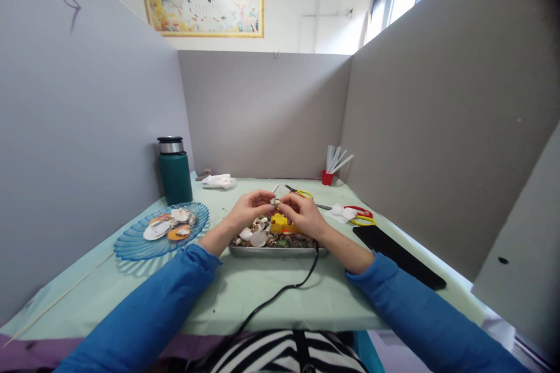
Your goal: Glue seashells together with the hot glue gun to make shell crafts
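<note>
Pale desk (pixel 336 297), grey panel (pixel 262 111) at twelve o'clock. Left hand (pixel 252 210) and right hand (pixel 301 214) clamp their grip on a half-hidden piece (pixel 275 202), axis unclear.

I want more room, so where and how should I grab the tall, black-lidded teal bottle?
Probably grip the bottle around its cylindrical body, below the silver neck, from your right: it stands upright, with the grey partition close on its left and the scalloped, translucent blue plate in front.

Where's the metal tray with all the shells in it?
In the head view, the metal tray sits near the middle, below the left hand and right hand, with the blue plate to its left.
</note>
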Available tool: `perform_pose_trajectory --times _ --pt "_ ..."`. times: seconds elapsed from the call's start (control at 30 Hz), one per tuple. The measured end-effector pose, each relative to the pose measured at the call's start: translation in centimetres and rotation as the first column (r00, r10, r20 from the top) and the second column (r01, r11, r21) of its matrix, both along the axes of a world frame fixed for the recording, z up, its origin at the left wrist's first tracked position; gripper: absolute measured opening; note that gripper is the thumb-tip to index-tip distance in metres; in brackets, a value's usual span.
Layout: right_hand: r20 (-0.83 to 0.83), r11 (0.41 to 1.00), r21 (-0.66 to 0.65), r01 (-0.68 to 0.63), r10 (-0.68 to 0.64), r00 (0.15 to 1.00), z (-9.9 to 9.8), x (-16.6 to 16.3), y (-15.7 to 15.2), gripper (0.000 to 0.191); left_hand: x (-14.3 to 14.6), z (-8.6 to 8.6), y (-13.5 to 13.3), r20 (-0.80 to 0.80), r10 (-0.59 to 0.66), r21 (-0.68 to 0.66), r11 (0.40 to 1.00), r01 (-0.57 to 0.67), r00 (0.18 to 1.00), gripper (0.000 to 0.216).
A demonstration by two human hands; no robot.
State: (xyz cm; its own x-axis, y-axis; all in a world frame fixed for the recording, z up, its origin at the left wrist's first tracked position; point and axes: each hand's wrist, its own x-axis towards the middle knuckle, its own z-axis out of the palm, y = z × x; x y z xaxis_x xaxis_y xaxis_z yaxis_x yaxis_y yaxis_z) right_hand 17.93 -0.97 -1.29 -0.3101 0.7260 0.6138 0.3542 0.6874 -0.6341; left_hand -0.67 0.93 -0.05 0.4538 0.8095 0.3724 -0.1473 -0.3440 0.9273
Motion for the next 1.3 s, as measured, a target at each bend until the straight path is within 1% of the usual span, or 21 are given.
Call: perform_pose_trajectory --times 0.17,0.3,0.5,0.83,1.3 --pt "-0.003 1.000 -0.002 0.003 -0.003 1.000 -0.07 -0.01 0.04 0.024 -0.01 -0.11 0.11 0.018 -0.013 -0.013 1.000 0.013 1.000 0.041" --pt "-0.025 1.000 -0.004 0.003 -0.003 1.000 -0.07 -0.05 0.01 0.024 -0.07 -0.10 -0.02 0.013 -0.033 0.002 0.999 0.033 0.999 0.044" --pt "-0.025 1.000 0.008 -0.014 0.014 1.000 0.01 -0.03 -0.08 0.023 -0.06 0.17 -0.43 0.003 -0.016 0.027 0.999 0.016 1.000 0.035" --pt "-0.022 1.000 0.010 -0.002 0.002 1.000 -0.11 -0.03 0.08 0.024 -0.03 0.03 -0.17 0.025 -0.038 0.030 0.999 0.037 0.999 0.040" --pt "0.031 0.999 0.026 0.021 -0.022 0.999 0.04 0.07 -0.11 0.025 0.12 0.39 -0.75 -0.025 0.051 0.002 0.999 -0.051 0.998 0.040"
